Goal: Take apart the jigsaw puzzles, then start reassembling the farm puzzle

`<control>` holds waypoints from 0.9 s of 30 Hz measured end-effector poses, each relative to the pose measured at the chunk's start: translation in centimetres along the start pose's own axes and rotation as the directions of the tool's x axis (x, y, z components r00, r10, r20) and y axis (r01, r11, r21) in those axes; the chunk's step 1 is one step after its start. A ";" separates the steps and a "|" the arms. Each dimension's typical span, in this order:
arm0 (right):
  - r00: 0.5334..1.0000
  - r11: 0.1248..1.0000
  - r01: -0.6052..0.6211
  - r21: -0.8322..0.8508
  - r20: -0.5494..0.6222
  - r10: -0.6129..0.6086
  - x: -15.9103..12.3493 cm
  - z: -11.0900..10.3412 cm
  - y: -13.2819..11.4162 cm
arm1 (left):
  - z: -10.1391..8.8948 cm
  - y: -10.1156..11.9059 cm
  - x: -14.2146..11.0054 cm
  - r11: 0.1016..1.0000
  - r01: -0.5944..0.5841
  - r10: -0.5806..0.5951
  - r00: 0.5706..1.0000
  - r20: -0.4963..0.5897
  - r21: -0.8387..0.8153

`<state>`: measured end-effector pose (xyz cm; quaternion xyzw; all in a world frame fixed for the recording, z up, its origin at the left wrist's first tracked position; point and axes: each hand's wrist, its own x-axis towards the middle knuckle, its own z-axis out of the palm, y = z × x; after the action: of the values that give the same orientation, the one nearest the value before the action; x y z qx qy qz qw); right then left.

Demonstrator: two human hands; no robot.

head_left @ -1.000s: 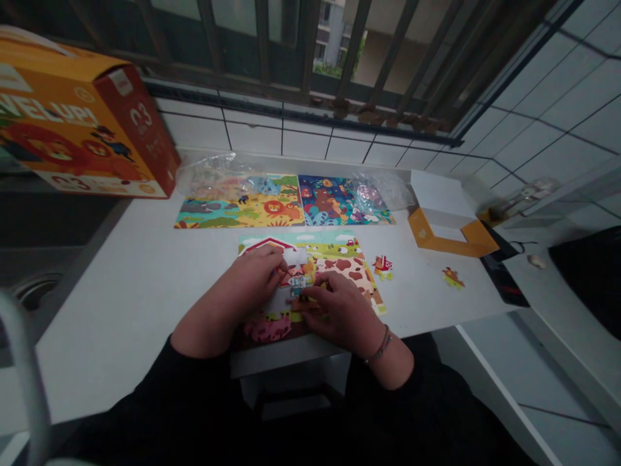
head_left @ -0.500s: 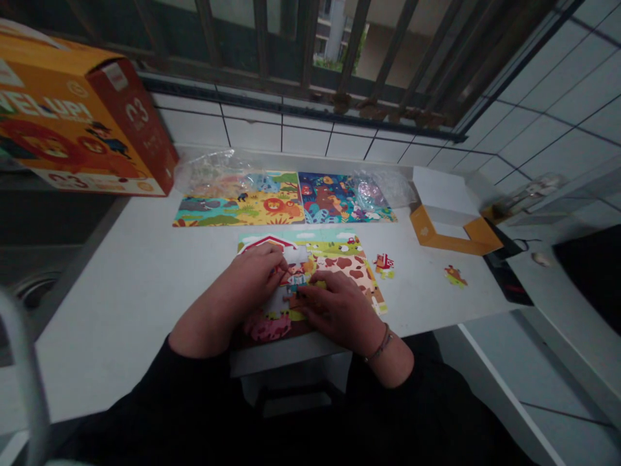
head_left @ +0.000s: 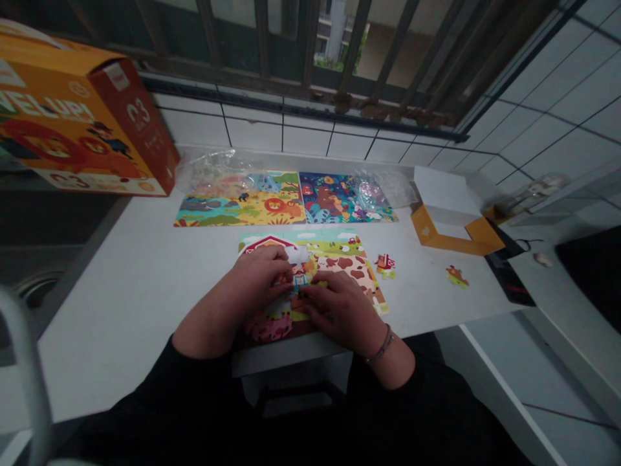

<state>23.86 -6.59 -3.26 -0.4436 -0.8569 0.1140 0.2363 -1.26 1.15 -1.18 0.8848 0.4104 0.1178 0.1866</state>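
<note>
A farm jigsaw puzzle [head_left: 347,255] with a red barn, a spotted cow and a pink pig lies on the white table [head_left: 145,278] in front of me. Both hands rest on its middle, fingertips meeting over a small piece with a figure [head_left: 299,279]. My left hand [head_left: 257,278] is curled, fingers pressing down on that piece. My right hand [head_left: 337,307], with a bracelet at the wrist, has its fingers bent and pressed on the puzzle beside it. Two loose pieces lie to the right: a red one [head_left: 385,265] and an orange one [head_left: 456,276].
Two finished puzzles, a lion scene [head_left: 242,206] and a blue jungle scene [head_left: 339,200], lie at the back with clear plastic bags on them. A big orange puzzle box [head_left: 82,123] stands at the back left. An orange-and-white open box [head_left: 449,223] sits at the right. A barred window is behind.
My left hand has slid slightly right, closing over the small piece. The right hand has barely moved.
</note>
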 end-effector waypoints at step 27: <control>0.996 1.000 -0.017 0.016 -0.085 0.018 -0.7 -0.3 0.6 | 0.4 0.3 0.2 0.999 -0.049 0.049 0.998 0.026 -0.014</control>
<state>24.72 -6.80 -3.44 -0.4538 -0.8413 0.1035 0.2748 -0.76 1.04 -1.39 0.8948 0.3854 0.1134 0.1949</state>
